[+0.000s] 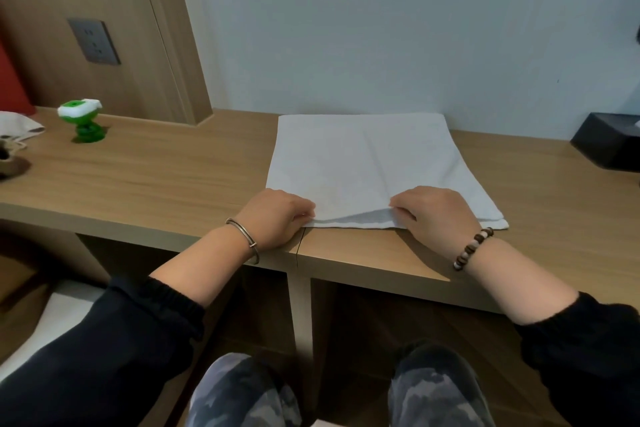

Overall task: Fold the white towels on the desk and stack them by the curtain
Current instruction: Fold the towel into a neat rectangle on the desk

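A white towel (367, 163) lies flat on the wooden desk (156, 170), folded into at least two layers, its far edge against the pale wall. My left hand (277, 215) pinches the towel's near left corner at the desk's front edge. Further right along the near edge, my right hand (433, 213) has its fingers curled on the top layer, which is lifted slightly off the layer below. The towel's near right corner lies free on the desk.
A green and white toy figure (82, 121) stands at the desk's back left. Crumpled white cloth (19, 130) and a small brown object (8, 163) sit at the left edge. A black box (609, 142) is at the right. A wall socket (94, 42) is on the wooden panel.
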The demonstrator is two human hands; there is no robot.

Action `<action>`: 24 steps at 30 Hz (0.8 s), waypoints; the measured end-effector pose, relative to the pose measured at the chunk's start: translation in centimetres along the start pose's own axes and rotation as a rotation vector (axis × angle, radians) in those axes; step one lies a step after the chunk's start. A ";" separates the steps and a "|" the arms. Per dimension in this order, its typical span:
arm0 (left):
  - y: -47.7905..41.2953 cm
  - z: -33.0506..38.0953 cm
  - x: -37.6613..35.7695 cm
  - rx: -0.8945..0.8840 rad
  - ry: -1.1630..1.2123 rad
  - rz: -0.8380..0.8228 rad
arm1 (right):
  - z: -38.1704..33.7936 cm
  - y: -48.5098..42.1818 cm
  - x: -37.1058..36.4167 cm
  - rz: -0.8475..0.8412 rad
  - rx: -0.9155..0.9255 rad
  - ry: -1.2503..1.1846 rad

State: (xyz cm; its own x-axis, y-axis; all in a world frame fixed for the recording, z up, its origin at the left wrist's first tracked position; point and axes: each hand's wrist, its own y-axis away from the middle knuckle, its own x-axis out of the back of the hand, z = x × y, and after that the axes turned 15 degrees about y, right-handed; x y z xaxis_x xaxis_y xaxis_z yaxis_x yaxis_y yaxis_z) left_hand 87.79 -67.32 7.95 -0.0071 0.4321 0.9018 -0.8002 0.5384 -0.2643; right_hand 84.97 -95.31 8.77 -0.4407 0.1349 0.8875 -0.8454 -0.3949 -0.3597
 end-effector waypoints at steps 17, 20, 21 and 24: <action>0.2 0.5 0.5 0.026 -0.053 -0.057 | -1.2 1.3 0.4 -0.037 0.127 -0.018; 0.1 0.3 1.0 0.022 -0.077 -0.110 | -1.2 0.9 0.6 -0.086 0.074 -0.060; 0.1 0.2 1.2 0.018 -0.099 -0.127 | -1.3 0.8 0.6 -0.103 0.071 -0.045; 0.4 0.4 1.4 -0.041 -0.220 -0.128 | -1.5 0.5 0.5 -0.128 0.091 0.027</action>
State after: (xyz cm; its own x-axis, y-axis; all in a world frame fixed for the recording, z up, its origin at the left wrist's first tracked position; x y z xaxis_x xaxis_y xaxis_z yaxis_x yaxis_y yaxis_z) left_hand 87.20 -66.77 9.24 -0.0410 0.1927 0.9804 -0.7778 0.6098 -0.1524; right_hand 83.83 -94.09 8.58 -0.3396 0.2132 0.9161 -0.8650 -0.4533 -0.2152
